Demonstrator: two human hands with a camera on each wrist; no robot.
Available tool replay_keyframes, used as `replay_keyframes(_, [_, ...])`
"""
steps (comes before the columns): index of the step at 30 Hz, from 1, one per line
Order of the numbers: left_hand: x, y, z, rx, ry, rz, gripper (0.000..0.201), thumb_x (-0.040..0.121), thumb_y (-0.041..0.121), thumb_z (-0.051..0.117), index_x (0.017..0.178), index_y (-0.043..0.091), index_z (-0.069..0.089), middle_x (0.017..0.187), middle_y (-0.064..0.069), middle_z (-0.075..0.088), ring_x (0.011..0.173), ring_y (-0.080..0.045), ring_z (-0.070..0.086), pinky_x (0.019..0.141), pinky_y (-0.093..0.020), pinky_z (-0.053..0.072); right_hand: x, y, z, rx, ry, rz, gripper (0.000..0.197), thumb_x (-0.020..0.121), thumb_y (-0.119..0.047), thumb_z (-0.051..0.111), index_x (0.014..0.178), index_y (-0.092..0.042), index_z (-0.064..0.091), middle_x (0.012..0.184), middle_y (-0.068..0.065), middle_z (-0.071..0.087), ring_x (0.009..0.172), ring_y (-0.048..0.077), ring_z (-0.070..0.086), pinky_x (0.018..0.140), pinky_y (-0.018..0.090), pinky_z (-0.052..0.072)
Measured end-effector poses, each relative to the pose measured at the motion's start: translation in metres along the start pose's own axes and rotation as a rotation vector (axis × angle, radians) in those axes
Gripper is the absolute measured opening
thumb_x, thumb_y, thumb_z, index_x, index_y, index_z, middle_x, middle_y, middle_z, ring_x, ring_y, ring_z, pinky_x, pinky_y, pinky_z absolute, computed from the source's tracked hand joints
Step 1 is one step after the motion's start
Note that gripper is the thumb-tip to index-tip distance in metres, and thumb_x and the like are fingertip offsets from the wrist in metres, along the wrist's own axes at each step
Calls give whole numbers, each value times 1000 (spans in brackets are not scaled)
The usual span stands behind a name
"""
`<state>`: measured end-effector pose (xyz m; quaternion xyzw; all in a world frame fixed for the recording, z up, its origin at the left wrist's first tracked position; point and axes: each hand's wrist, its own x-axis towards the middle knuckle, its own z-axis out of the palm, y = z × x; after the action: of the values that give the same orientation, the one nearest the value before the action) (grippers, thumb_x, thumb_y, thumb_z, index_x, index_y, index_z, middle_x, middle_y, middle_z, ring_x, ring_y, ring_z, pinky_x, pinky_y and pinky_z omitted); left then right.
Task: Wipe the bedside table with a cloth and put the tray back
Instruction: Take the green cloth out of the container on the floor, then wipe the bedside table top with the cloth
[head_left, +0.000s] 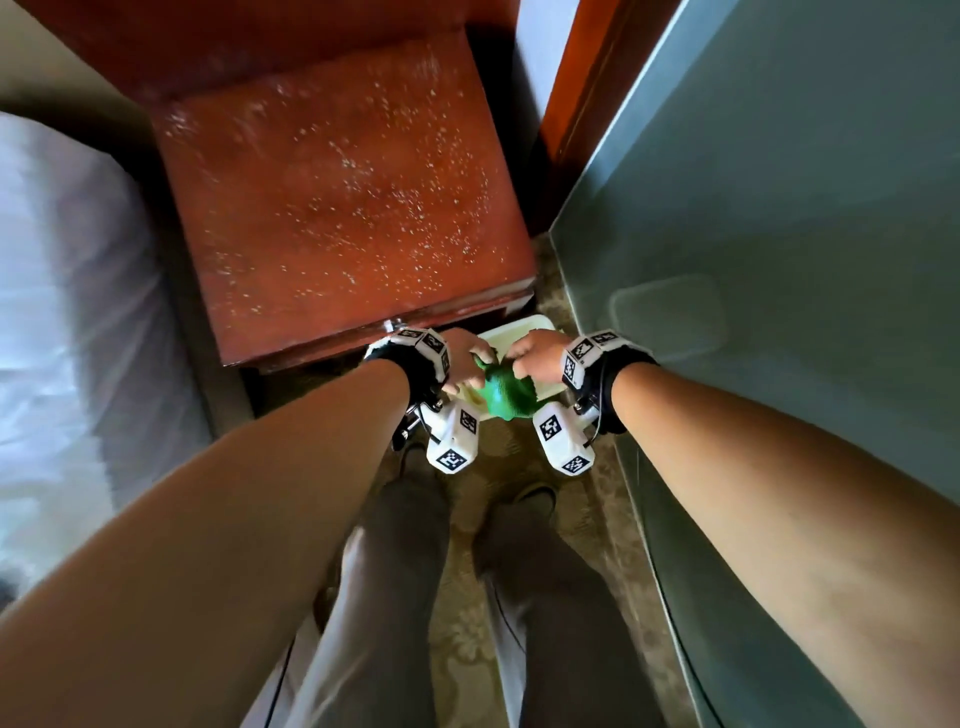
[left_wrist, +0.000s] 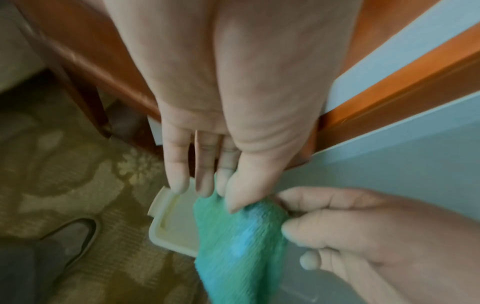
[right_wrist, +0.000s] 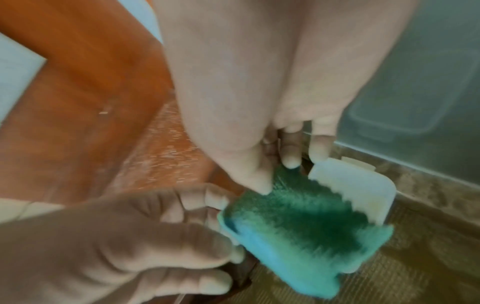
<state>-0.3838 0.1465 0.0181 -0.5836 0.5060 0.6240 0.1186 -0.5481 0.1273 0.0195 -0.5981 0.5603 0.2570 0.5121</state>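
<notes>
The red-brown bedside table (head_left: 337, 208) has white specks scattered over its top. In front of it, low over the floor, both hands hold a green cloth (head_left: 506, 392) between them. My left hand (head_left: 470, 364) pinches one upper edge of the cloth (left_wrist: 241, 236) with thumb and fingers. My right hand (head_left: 524, 364) pinches the other edge of the cloth (right_wrist: 298, 222). A white tray (head_left: 514, 332) lies on the carpet right under the cloth, partly hidden by it; its rim (left_wrist: 158, 222) and a corner (right_wrist: 363, 189) show in the wrist views.
A bed with white sheets (head_left: 62, 312) borders the table on the left. A grey-green wall (head_left: 779, 208) closes the right side, with an orange wooden frame (head_left: 582, 104) behind. My legs and shoes (head_left: 535, 499) stand on patterned carpet (head_left: 509, 467) in the narrow gap.
</notes>
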Motion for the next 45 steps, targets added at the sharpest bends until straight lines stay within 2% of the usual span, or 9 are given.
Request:
replay_keyframes(3, [-50,12,-23,27,38,16,44,86,7,67,128,20,60,111,-2,63,74,-17,68,61,-24,59,-44,-31,-16,-91,-29,-62,9,81,-24,58,87,-28,63,101,0,65,98,22,60,75,27,48])
replay_keyframes(8, [-117,24,-56,37,117,18,46,87,8,65,130,20,58,117,-3,64,72,-8,62,49,-14,49,-97,-77,-38,-69,-71,-111,29,87,-35,58,110,-17,64,91,2,65,79,16,58,76,26,48])
replay_keyframes(12, [-164,30,-84,-55,193,47,44,93,8,54,136,16,52,129,-14,59,90,-24,63,67,-28,57,-128,-119,-54,230,8,-113,26,89,-14,55,114,-8,60,99,10,62,96,26,60,94,42,51])
replay_keyframes(16, [-204,27,-106,-197,225,98,40,96,15,49,136,24,50,128,-13,60,107,-34,65,88,-51,55,-152,-161,-68,326,67,-174,11,92,-9,52,98,-17,57,98,9,59,102,30,58,84,40,52])
replay_keyframes(20, [-237,16,-135,-299,243,150,44,93,17,60,136,15,51,140,-8,49,128,-25,46,111,-38,36,-166,-200,-80,427,99,-215,21,93,-8,55,110,-21,59,119,13,59,104,31,58,84,41,54])
replay_keyframes(30, [-287,5,-195,-623,328,158,24,94,17,59,114,4,57,117,-18,63,107,-34,64,92,-44,54,-177,-286,-102,399,239,-325,18,89,-14,66,103,-24,64,112,6,65,104,28,65,81,45,58])
replay_keyframes(36, [-280,2,-225,-715,441,135,12,86,3,66,92,10,57,101,-20,66,86,-33,66,88,-48,56,-167,-314,-120,249,316,-371,22,88,-24,68,109,-18,64,94,-4,65,82,11,62,61,19,46])
replay_keyframes(41, [-266,11,-253,-706,449,133,31,80,-3,69,99,15,54,110,-16,65,99,-38,66,86,-53,55,-135,-317,-142,479,158,-287,39,76,-24,76,112,-27,59,119,9,62,108,29,61,92,50,53])
replay_keyframes(45, [-244,22,-277,-645,456,99,37,76,0,74,99,21,54,107,-11,65,88,-31,67,81,-47,58,-116,-317,-167,624,38,-290,40,81,-8,72,119,-17,61,121,15,63,111,33,61,94,50,52])
